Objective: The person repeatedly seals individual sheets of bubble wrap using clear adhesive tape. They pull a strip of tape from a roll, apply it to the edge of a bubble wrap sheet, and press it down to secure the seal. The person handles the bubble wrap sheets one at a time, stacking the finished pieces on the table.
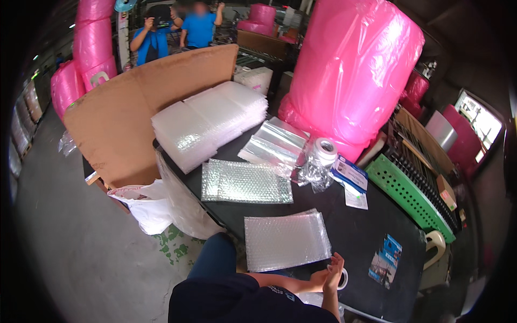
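Observation:
My left hand (318, 279) and my right hand (334, 269) meet at the table's near edge. Both look closed, fingers drawn together; whatever lies between them is too small to make out. Against my right hand sits a white ring-shaped roll (344, 280), partly hidden by it. Just beyond my hands, a stack of clear bubble-wrap pouches (285, 239) lies flat. Farther off is a second flat stack of bubble-wrap pouches (247, 182), more silvery. Behind it rises a thick pile of white foam or bubble sheets (210, 118).
The black table (350, 237) also holds clear plastic bags (277, 142), a white roll (325, 151), blue-and-white packets (350, 175) and a printed leaflet (385, 261). A huge pink wrapped roll (355, 70), cardboard sheet (156, 102) and green perforated rack (409, 196) border it. Two people stand beyond.

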Available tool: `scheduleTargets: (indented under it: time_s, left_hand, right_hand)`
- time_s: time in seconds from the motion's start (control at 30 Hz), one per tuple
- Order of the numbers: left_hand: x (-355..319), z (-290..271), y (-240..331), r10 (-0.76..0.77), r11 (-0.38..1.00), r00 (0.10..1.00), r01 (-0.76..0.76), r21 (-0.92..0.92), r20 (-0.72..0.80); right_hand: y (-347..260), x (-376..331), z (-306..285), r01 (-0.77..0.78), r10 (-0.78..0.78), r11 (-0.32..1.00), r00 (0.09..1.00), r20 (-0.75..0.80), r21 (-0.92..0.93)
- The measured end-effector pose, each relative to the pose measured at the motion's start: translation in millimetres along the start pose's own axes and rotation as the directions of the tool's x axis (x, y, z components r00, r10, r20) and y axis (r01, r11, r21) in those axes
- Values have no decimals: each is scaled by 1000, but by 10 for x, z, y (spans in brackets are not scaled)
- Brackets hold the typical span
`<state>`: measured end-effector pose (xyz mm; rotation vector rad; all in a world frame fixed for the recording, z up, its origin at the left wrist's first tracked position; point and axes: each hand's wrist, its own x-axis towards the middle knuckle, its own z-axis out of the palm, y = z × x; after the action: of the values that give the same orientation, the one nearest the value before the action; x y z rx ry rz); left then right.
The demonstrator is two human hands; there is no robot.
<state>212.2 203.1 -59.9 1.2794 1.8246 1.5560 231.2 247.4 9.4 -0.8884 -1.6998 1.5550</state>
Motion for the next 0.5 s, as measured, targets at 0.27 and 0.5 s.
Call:
scheduleTargets:
  time_s: [0.27, 0.5]
  left_hand:
    - [106, 35, 14, -156, 972, 980, 174, -157, 123]
    - [227, 173, -173, -150, 988, 988, 148, -43, -36]
  right_hand:
    - [-106, -433, 25, 66, -73, 994, 994, -80, -84]
    - [-756, -403, -149, 359, -365, 925, 930, -33, -126]
